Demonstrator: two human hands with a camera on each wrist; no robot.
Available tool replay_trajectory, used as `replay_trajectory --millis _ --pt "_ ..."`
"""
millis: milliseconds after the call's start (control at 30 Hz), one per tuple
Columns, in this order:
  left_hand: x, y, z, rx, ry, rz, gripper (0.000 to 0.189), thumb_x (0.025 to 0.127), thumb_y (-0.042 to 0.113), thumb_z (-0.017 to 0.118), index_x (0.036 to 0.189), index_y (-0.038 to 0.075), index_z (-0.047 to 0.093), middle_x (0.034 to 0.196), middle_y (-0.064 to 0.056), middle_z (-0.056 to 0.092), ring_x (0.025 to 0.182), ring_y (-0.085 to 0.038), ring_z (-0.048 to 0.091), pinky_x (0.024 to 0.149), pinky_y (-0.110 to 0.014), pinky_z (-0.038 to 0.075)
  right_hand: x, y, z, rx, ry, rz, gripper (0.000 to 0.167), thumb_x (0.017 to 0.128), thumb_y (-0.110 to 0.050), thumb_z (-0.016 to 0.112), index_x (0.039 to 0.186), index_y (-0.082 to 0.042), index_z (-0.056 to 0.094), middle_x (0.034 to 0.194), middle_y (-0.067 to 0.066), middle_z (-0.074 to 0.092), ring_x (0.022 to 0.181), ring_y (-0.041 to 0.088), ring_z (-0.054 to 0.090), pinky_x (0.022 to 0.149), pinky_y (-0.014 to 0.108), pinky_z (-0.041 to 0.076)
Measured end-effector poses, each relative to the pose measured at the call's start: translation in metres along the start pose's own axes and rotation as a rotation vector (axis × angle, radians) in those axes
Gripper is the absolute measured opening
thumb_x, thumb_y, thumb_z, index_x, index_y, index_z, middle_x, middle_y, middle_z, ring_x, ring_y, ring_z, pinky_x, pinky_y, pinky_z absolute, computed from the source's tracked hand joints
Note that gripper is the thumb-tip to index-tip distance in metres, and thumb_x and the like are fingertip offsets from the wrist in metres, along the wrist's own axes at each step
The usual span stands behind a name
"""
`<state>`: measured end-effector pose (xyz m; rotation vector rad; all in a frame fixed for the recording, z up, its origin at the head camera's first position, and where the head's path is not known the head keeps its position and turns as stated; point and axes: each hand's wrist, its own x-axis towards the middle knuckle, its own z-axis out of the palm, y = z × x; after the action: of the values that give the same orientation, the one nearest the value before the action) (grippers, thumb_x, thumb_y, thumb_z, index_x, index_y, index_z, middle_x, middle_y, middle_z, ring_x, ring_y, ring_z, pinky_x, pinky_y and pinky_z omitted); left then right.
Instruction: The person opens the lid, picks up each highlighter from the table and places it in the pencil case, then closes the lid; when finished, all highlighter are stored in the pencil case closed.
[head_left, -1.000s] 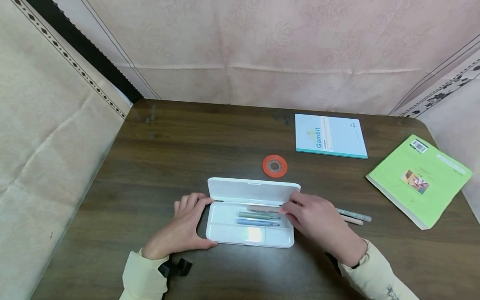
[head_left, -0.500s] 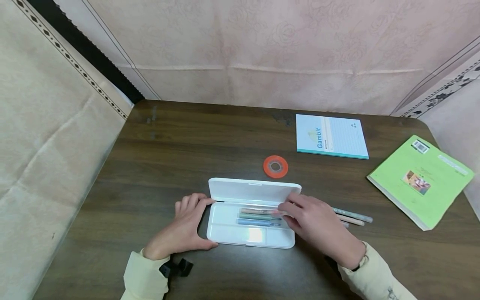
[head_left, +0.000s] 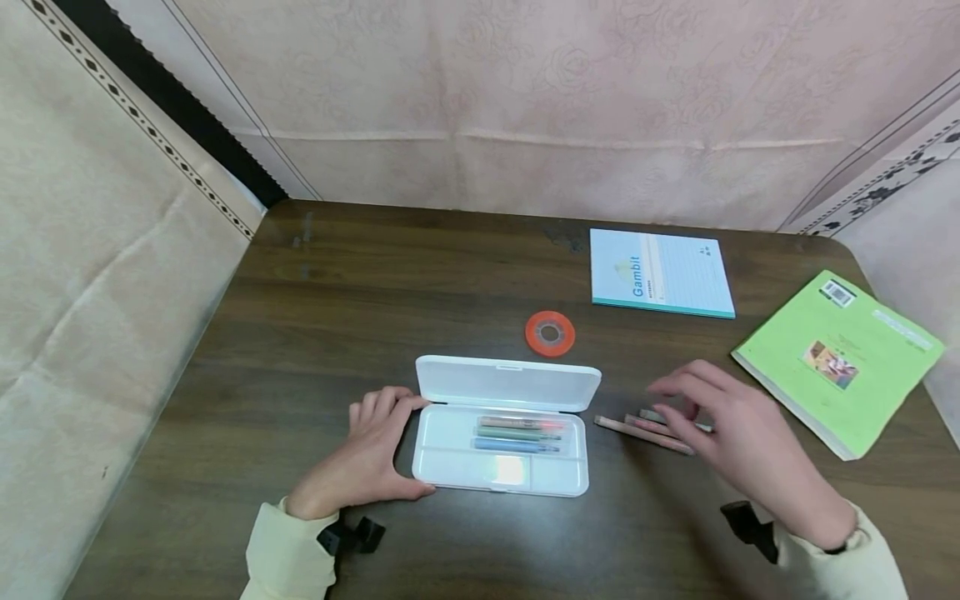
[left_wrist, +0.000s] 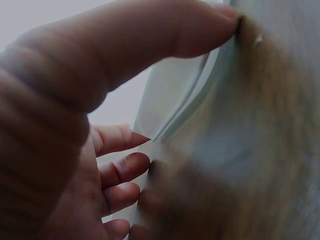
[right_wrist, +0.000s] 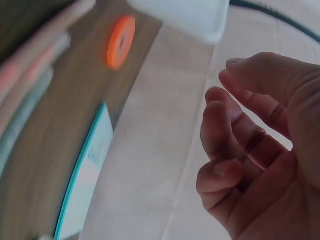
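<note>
A white translucent pencil case (head_left: 555, 479) lies with its lid up on the table. My left hand (head_left: 367, 458) holds its left end, thumb at the front edge and forefinger at the back corner; the left wrist view shows this thumb (left_wrist: 150, 30) on the case's edge (left_wrist: 172, 92). Inside lie a pinkish pen (head_left: 510, 422), a green pen (head_left: 513, 433) and a blue pen (head_left: 510, 445). My right hand (head_left: 742, 437) hovers right of the case, fingers loosely bent around nothing. Below it several pens (head_left: 641, 433) lie on the table, partly hidden by the hand.
An orange tape roll (head_left: 550, 333) lies behind the case. Farther back is a light blue notebook (head_left: 660, 271), and a green book (head_left: 840, 362) lies at the right. Patterned cloth (head_left: 525, 100) hangs behind the table.
My right hand has let go of the pinkish pen, now inside the case beside the green one, and has moved right over the loose pens. My left hand stays put.
</note>
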<state>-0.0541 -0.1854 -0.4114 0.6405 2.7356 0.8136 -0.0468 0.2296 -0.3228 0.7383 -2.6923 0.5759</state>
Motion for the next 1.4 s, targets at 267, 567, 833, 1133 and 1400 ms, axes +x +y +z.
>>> replay_trajectory --millis 267,567,833,1133,1400 --pt "0.000 0.000 0.000 0.002 -0.001 -0.005 0.094 0.061 0.050 0.089 0.138 0.016 0.046 0.131 -0.007 0.043 0.116 -0.029 0.033 0.088 -0.045 0.021 -0.022 0.028 -0.017 0.001 0.022 0.120 0.037 0.070 0.000 0.082 0.099 -0.020 0.071 0.084 -0.019 0.056 0.066 -0.010 0.043 0.058 0.011 0.035" --pt "0.000 -0.001 0.000 -0.003 -0.002 -0.003 0.095 0.061 0.050 0.089 0.138 0.016 0.046 0.132 -0.006 0.043 0.116 -0.028 0.033 0.088 -0.045 0.021 -0.059 0.067 -0.005 -0.031 -0.082 0.227 0.030 0.074 -0.002 0.082 0.099 -0.015 0.070 0.088 -0.007 0.064 0.067 -0.009 0.050 0.059 0.012 0.038" --pt "0.000 -0.001 0.000 0.003 0.011 0.015 0.093 0.061 0.050 0.089 0.137 0.015 0.047 0.131 -0.008 0.044 0.114 -0.028 0.034 0.087 -0.043 0.021 -0.081 0.088 0.012 -0.039 -0.172 0.259 0.029 0.073 -0.001 0.082 0.095 -0.016 0.070 0.088 -0.005 0.061 0.064 -0.007 0.041 0.053 0.020 0.037" --pt "-0.001 -0.001 0.000 0.010 0.015 0.021 0.093 0.061 0.050 0.089 0.137 0.015 0.046 0.131 -0.008 0.044 0.113 -0.028 0.034 0.087 -0.043 0.022 -0.083 0.091 0.017 -0.029 -0.173 0.260 0.026 0.075 0.002 0.080 0.092 -0.014 0.070 0.093 -0.001 0.063 0.064 -0.006 0.040 0.053 0.019 0.036" --pt "-0.001 0.000 0.000 0.010 0.017 0.020 0.093 0.061 0.049 0.089 0.137 0.015 0.047 0.131 -0.008 0.044 0.114 -0.028 0.034 0.087 -0.043 0.022 -0.082 0.092 0.016 -0.052 -0.141 0.237 0.028 0.073 0.002 0.081 0.090 -0.015 0.069 0.086 -0.005 0.060 0.062 -0.006 0.037 0.052 0.017 0.033"
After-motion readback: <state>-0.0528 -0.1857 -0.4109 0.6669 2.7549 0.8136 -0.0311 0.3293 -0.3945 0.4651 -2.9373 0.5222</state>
